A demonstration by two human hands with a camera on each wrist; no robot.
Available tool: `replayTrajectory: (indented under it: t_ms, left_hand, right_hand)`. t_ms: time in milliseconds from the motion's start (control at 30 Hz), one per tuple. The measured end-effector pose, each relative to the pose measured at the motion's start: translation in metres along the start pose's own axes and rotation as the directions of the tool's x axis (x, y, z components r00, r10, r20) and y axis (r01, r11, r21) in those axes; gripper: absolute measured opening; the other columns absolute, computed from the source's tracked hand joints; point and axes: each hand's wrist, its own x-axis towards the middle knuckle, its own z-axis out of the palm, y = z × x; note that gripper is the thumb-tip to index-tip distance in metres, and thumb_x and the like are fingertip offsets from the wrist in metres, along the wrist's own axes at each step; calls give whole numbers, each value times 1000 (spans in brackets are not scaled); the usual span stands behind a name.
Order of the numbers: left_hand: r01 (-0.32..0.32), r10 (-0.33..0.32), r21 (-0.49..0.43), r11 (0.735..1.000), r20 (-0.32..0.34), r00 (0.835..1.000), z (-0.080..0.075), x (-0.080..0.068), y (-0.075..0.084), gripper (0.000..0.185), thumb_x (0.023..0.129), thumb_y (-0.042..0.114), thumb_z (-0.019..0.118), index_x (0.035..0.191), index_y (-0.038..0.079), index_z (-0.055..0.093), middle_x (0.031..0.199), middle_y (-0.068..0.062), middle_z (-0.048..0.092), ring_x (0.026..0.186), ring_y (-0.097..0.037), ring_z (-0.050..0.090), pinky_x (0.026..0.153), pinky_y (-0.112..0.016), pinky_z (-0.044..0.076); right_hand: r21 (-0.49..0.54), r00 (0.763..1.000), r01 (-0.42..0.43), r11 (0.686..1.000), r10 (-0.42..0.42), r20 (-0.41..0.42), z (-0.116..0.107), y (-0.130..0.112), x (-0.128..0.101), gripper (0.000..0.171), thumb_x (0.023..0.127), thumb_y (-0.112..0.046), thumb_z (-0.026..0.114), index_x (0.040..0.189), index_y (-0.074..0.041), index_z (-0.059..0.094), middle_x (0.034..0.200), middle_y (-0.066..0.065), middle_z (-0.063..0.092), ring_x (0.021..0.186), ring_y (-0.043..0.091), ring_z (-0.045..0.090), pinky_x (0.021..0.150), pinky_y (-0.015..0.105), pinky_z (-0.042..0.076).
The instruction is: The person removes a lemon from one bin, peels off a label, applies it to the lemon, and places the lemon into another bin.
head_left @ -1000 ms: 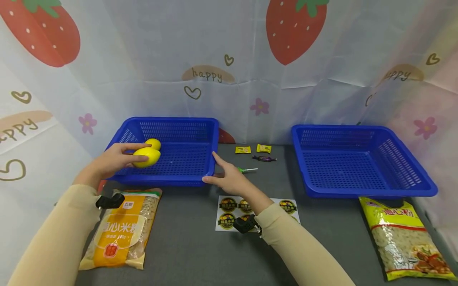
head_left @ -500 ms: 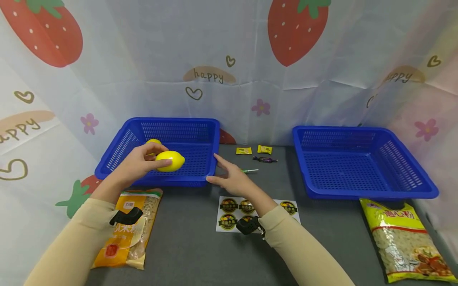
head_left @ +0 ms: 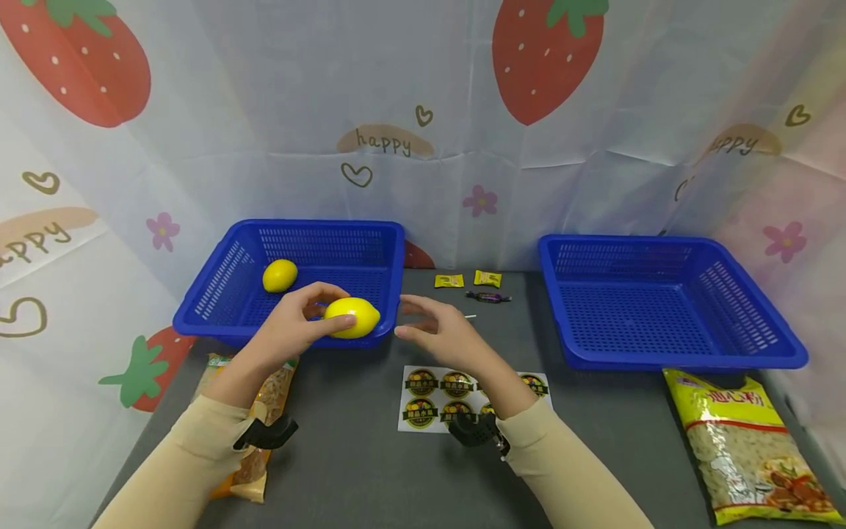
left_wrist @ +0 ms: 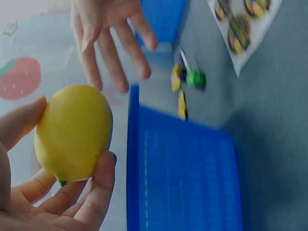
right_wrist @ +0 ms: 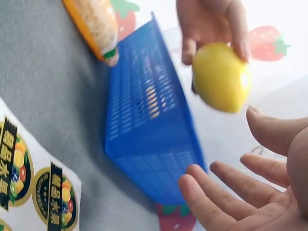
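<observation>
Open gap between left hand [head_left: 291, 330] holding lemon [head_left: 352, 317] and right hand [head_left: 439, 334]. Left basket [head_left: 394, 264] rim just behind (near corner closest). Sticker sheet [head_left: 423, 393] flat below, no obstruction.

A: Bright, even light from above in the head view; only soft shadows under the blue baskets [head_left: 311, 334] on the grey desk [head_left: 370, 470]

B: Edges bow outward there. Both wrist views are soft, and the lemon [right_wrist: 220, 77] carries a glare patch
</observation>
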Motion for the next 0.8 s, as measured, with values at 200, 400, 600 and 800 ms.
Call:
replayTrajectory:
  t_ms: [200, 400, 600, 800]
  left_hand:
    - [-52, 55, -74, 996, 46, 997, 24, 0, 11, 41, 92, 34, 75, 126, 14, 63, 128, -7, 63, 106, -29, 65, 85, -38, 56]
    - [-96, 102, -104, 990, 55, 993, 50, 1, 17, 38, 93, 30, 74, 126, 13, 63, 126, -8, 65, 104, -26, 66, 83, -36, 56]
    - [-104, 107, -94, 990, 35, 994, 72, -3, 28, 38, 92, 36, 76, 124, 20, 64, 125, -2, 65, 110, -24, 67, 81, -36, 56]
    - [-110, 121, -189, 976, 48, 992, 92, -3, 32, 48, 90, 29, 79, 133, 17, 60, 140, -8, 50, 121, -33, 60, 87, -39, 58]
  right_hand:
    - [44, 998, 50, 998, -49, -24, 0, -8, -14, 68, 93, -32, 74, 153, -16, 45, 149, 10, 54, 127, 30, 61, 98, 43, 55]
    - [26, 993, 11, 1000, -8, -118, -1, -5, -28, 65, 86, -36, 81, 145, -26, 54, 144, 6, 59, 127, 25, 62, 96, 44, 57]
    - [54, 990, 25, 998, -17, -143, -6, 1, -42, 58, 86, -34, 81, 139, -26, 61, 139, 1, 62, 125, 24, 62, 93, 39, 58]
    - [68, 983, 11, 998, 2, -183, -15, 6, -56, 50, 89, -32, 78, 136, -22, 65, 135, -1, 64, 123, 24, 63, 90, 35, 59]
